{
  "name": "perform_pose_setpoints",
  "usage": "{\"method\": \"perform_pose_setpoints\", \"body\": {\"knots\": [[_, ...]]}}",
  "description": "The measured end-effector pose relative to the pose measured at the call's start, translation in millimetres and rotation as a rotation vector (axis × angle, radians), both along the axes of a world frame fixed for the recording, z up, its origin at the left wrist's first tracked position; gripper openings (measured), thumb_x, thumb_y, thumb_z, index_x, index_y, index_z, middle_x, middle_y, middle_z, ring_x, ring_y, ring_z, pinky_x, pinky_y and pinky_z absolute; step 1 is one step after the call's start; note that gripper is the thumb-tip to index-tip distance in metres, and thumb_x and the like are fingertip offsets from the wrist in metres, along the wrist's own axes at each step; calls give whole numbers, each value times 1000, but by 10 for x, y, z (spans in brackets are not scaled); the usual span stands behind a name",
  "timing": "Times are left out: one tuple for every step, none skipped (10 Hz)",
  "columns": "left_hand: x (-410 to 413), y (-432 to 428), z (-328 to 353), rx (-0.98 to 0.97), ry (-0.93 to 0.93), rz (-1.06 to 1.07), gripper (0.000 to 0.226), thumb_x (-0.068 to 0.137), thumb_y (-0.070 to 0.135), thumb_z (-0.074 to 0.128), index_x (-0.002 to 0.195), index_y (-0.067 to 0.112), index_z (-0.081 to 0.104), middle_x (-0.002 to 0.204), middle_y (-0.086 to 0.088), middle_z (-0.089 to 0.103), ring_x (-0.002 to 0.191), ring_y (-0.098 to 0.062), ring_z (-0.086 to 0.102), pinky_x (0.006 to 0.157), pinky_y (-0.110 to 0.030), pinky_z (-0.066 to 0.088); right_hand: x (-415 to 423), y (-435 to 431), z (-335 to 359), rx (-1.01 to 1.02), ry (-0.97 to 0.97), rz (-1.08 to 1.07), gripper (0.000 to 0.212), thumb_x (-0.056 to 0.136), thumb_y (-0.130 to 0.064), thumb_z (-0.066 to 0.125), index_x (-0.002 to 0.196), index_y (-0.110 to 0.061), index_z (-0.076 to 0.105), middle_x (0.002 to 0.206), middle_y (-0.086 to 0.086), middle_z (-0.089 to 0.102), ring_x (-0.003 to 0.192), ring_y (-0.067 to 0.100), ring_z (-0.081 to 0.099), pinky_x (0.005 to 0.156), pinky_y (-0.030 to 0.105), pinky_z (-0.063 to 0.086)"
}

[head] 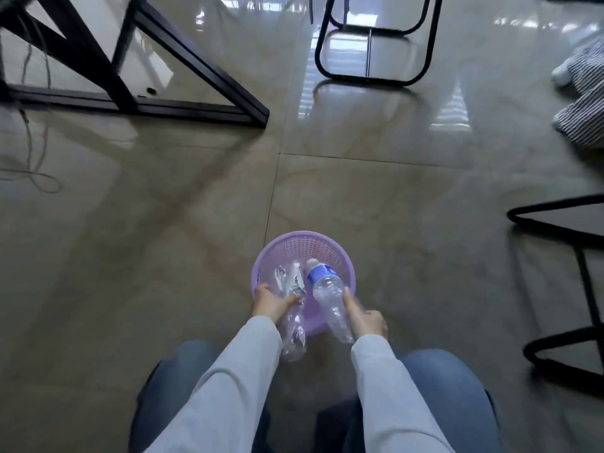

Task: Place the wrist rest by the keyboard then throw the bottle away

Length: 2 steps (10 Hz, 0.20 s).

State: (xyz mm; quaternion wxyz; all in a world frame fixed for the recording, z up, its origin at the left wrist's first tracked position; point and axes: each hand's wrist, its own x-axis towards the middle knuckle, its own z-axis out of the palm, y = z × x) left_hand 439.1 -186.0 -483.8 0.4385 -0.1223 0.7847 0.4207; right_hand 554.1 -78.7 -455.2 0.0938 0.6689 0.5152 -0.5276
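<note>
Both hands are closed on clear plastic bottles: the left hand [274,304] grips a crumpled bottle [292,317], and the right hand [365,320] grips a blue-labelled bottle [327,291] by its lower body. Both bottles tilt neck-first over the purple mesh wastebasket [304,248] just beyond the hands on the glossy tiled floor [163,240]. Further off stand black metal frames [196,70].

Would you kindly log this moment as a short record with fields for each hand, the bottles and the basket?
left hand: grips the crushed bottle, label-less, cap end down in the basket
right hand: grips the labelled bottle, blue label, cap end down in the basket
basket: purple, on the floor, between the knees
bottles' state: both partly inside, not yet released
wrist rest: not in view
</note>
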Motion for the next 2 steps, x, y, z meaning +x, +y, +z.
{"method": "perform_pose_setpoints", "body": {"knots": [[-81,39,-113,52,103,26,102,70,31,76,145,8,11,150,-16,33,134,-33,40,112,-42,33,-67,9,-196,32,54,-32,88,72,-69,50,138,-11,38,145,15,40,136,32,34,114,42,25],[-167,53,16,34,294,13,89,76,37,68,145,10,16,151,-14,31,136,-32,35,111,-42,31,-70,-18,-191,160,32,20,88,75,-67,49,143,-16,28,150,17,31,140,33,24,114,42,19]]}}
